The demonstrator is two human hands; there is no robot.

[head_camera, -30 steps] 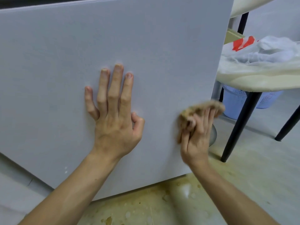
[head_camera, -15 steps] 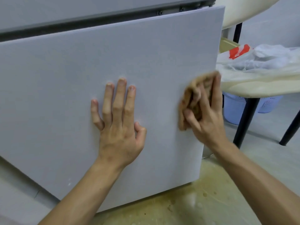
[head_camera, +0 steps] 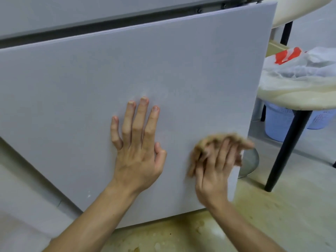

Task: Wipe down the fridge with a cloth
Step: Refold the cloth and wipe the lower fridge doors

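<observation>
1. Since the cloth [head_camera: 205, 142] lies bunched against the lower right corner of the fridge door [head_camera: 163, 73], the step in hand looks like wiping that corner. It is best done with flat, even pressure and overlapping strokes run out to the door's right and bottom edges.
2. Head view, right hand [head_camera: 214, 171]: fingers nearly straight, laid over the cloth and pressing it to the door. Motion blur hides the thumb. The forearm comes up from below the door's bottom edge.
3. Head view, left hand [head_camera: 138, 157]: palm flat on the door's lower middle, apart from the cloth, fingers straight and pointing up, holding nothing. It probably braces the door.
</observation>
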